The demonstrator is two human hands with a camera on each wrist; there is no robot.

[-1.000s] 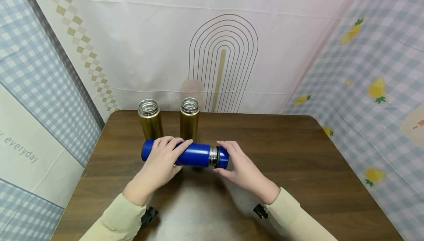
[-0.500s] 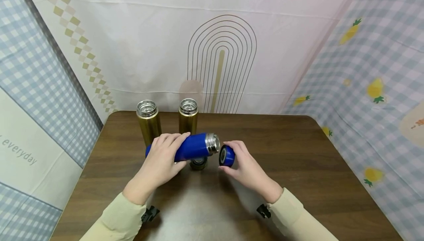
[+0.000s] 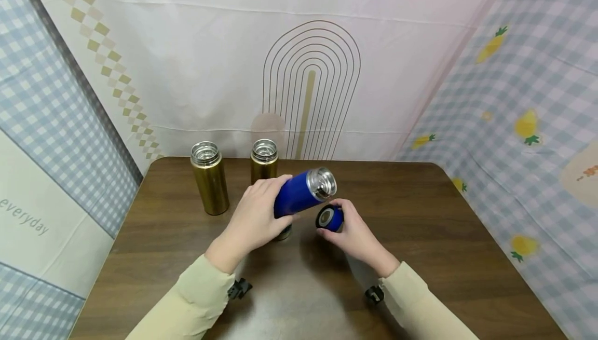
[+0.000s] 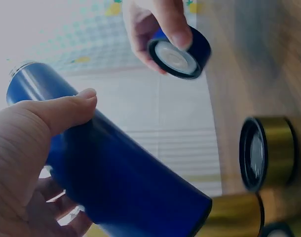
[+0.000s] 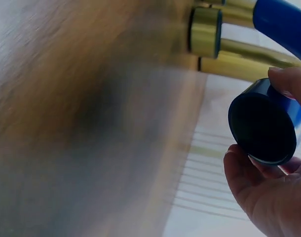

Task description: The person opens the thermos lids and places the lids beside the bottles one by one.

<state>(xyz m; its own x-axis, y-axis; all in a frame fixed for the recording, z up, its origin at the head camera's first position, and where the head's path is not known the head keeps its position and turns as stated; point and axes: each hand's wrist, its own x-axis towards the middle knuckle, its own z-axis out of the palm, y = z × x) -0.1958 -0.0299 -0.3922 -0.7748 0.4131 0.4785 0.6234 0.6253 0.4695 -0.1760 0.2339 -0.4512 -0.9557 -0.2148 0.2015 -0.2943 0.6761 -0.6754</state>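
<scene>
My left hand [image 3: 257,215] grips a blue thermos bottle [image 3: 296,194] round its body. It is tilted, its bare steel mouth [image 3: 323,182] up and to the right in the head view. Just right of and below that mouth, my right hand [image 3: 352,233] pinches the blue lid [image 3: 334,219] between thumb and fingers; its round pale inside [image 4: 175,57] shows in the left wrist view. Lid and bottle are apart. Two gold thermos bottles, one at the left [image 3: 210,184] and one behind the blue one [image 3: 263,166], stand upright without lids.
A gold lid [image 4: 274,153] rests on the wooden table [image 3: 420,226], mostly hidden behind the left hand and blue bottle in the head view. Part of another dark-rimmed lid [image 4: 279,229] shows at the left wrist view's bottom edge. A patterned cloth [image 3: 210,70] hangs behind the table.
The blue lid has come off the bottle's neck. My left hand has swung the bottle's mouth upward and moved right, while my right hand has shifted slightly right with the lid.
</scene>
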